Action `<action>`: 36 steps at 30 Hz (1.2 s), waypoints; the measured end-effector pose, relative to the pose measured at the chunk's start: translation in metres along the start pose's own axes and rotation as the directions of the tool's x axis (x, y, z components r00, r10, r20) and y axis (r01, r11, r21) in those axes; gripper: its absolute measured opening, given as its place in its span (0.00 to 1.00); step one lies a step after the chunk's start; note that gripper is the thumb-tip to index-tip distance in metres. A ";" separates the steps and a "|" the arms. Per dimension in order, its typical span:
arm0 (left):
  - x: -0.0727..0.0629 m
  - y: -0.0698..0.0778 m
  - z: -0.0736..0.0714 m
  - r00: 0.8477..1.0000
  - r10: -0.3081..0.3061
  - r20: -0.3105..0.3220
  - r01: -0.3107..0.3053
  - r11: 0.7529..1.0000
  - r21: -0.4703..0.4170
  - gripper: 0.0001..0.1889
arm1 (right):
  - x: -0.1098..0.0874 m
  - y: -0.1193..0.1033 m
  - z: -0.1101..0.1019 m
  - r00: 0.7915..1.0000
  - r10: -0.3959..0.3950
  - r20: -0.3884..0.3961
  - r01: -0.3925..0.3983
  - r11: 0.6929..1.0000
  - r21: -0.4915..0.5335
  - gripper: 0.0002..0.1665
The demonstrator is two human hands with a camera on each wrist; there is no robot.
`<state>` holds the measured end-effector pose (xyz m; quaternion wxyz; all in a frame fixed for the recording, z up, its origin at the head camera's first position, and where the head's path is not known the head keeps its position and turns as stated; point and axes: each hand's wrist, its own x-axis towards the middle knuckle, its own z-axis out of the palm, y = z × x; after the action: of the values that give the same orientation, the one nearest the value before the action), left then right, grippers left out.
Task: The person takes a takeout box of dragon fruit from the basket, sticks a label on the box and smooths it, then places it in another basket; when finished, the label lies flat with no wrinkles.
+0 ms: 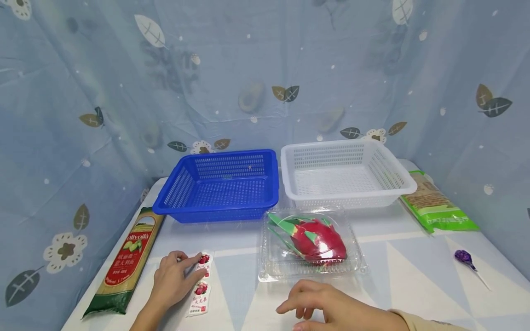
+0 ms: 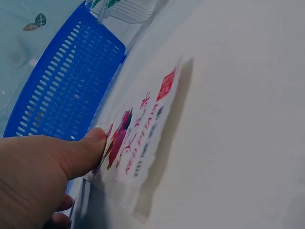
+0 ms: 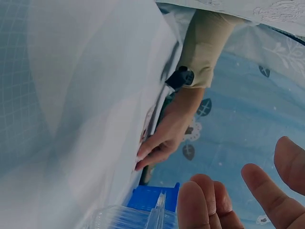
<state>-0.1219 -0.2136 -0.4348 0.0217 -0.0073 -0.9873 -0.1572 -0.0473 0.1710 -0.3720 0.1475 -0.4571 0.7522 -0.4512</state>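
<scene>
My left hand (image 1: 175,280) pinches the edge of a white label sheet (image 1: 199,299) printed with red dragon fruit and lettering, its thumb and forefinger at the upper part. In the left wrist view the thumb lies on the label (image 2: 143,129), whose far edge casts a shadow on the table. In front of a clear plastic clamshell box (image 1: 269,271), my right hand (image 1: 327,305) is held with loosely bent fingers and nothing between them. Inside that box lies a red dragon fruit (image 1: 320,241) with green leaf tips.
Behind stand a blue basket (image 1: 219,215) and a white basket (image 1: 348,200), side by side. A pasta packet (image 1: 128,262) lies at the left edge. On the right are a green and brown food packet (image 1: 439,204) and a purple-wrapped lollipop (image 1: 463,257).
</scene>
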 end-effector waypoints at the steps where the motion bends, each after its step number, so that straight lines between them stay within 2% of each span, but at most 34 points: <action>1: 0.000 -0.001 0.001 1.000 0.007 -0.015 -0.007 1.000 -0.016 0.23 | 0.000 0.000 0.000 1.000 -0.004 0.002 0.004 1.000 -0.002 0.19; 6: 0.000 0.002 0.005 0.989 0.063 -0.131 -0.076 0.993 -0.094 0.11 | 0.000 -0.001 0.001 1.000 0.023 0.019 -0.023 1.000 0.017 0.19; 9: 0.001 0.004 0.009 0.979 0.083 -0.186 -0.106 0.987 -0.117 0.08 | 0.001 0.000 0.002 1.000 0.013 0.022 -0.013 1.000 0.014 0.19; 11: 0.001 0.002 0.011 0.980 0.082 -0.181 -0.105 0.987 -0.123 0.09 | 0.001 0.000 0.002 1.000 0.017 0.025 -0.018 1.000 0.024 0.19; 13: 0.002 -0.002 0.012 0.987 0.062 -0.149 -0.081 0.989 -0.123 0.15 | 0.001 0.001 0.003 1.000 0.004 0.024 -0.004 1.000 0.019 0.19; 16: 0.004 -0.009 0.011 0.998 0.006 -0.063 -0.012 0.995 -0.101 0.27 | 0.000 0.000 0.004 0.998 0.043 0.039 -0.046 0.997 0.069 0.20; 19: 0.006 -0.012 0.011 0.999 -0.034 -0.012 0.033 0.997 -0.072 0.33 | -0.001 0.001 0.005 0.997 0.062 0.048 -0.066 0.993 0.093 0.20; 22: 0.006 -0.012 0.012 0.999 -0.044 -0.005 0.043 0.996 -0.082 0.30 | -0.002 0.001 0.006 0.995 0.079 0.053 -0.084 0.990 0.110 0.20; 25: 0.005 -0.010 0.012 0.998 -0.042 -0.038 0.036 0.989 -0.144 0.23 | -0.003 0.001 0.005 0.994 0.094 0.059 -0.100 0.988 0.117 0.20; 27: 0.005 -0.007 0.012 0.997 -0.049 -0.061 0.037 0.982 -0.184 0.17 | -0.003 0.001 0.004 0.995 0.080 0.054 -0.084 0.993 0.086 0.20; 30: 0.005 -0.003 0.008 0.994 -0.099 -0.052 0.082 0.961 -0.263 0.11 | -0.002 0.001 0.004 0.999 0.037 0.039 -0.038 0.999 0.027 0.20; 32: 0.004 0.002 0.002 0.988 -0.154 0.003 0.147 0.936 -0.321 0.12 | -0.001 0.001 0.004 0.999 0.016 0.032 -0.016 1.000 0.006 0.20; 34: 0.002 0.008 -0.004 0.973 -0.214 0.085 0.230 0.884 -0.407 0.15 | 0.000 0.002 0.005 1.000 0.001 0.029 -0.001 1.000 -0.014 0.20; 36: -0.002 0.016 -0.011 0.952 -0.254 0.172 0.306 0.813 -0.495 0.18 | 0.002 0.003 0.005 0.999 0.004 0.032 -0.004 1.000 -0.024 0.20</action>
<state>-0.1196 -0.2015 -0.4196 -0.0526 0.1248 -0.8988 -0.4169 -0.0468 0.1669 -0.3768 0.1548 -0.4645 0.7561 -0.4343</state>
